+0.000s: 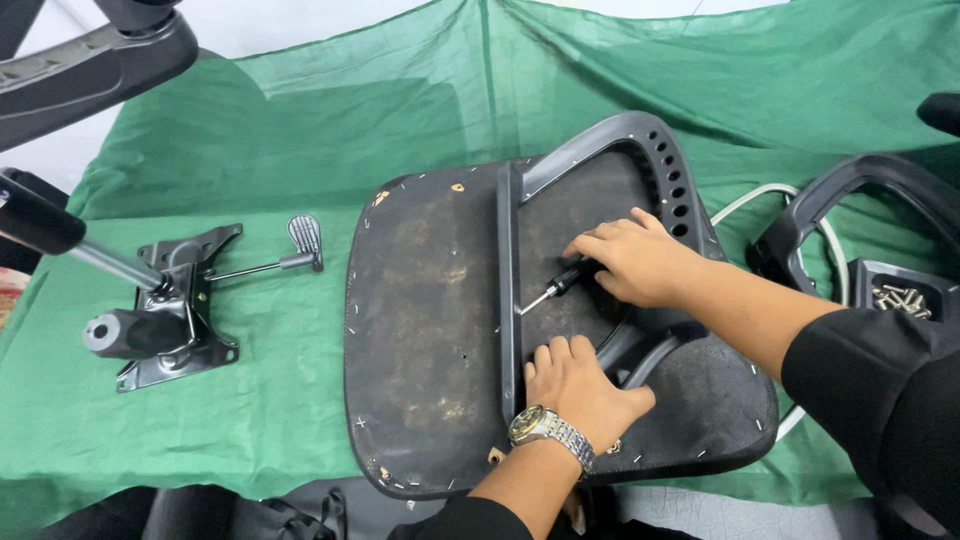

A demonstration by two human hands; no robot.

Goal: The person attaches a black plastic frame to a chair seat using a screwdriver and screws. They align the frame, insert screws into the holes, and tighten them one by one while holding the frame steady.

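An upturned black chair seat [430, 330] lies on a green cloth [280, 150]. A grey armrest bracket [600, 150] rests across the seat's underside. My right hand [640, 262] grips a black-handled screwdriver [557, 287] whose tip touches the bracket's flat bar [506, 300]. My left hand [580, 385], with a metal wristwatch [550, 432] on its wrist, presses flat on the seat near the bar's lower end, fingers together, holding nothing.
A black metal chair tilt mechanism [170, 315] with a gas cylinder and lever lies at the left. A second black armrest [870, 200] and a small tray of screws [902, 298] sit at the right. A white cable [755, 195] curves behind the seat.
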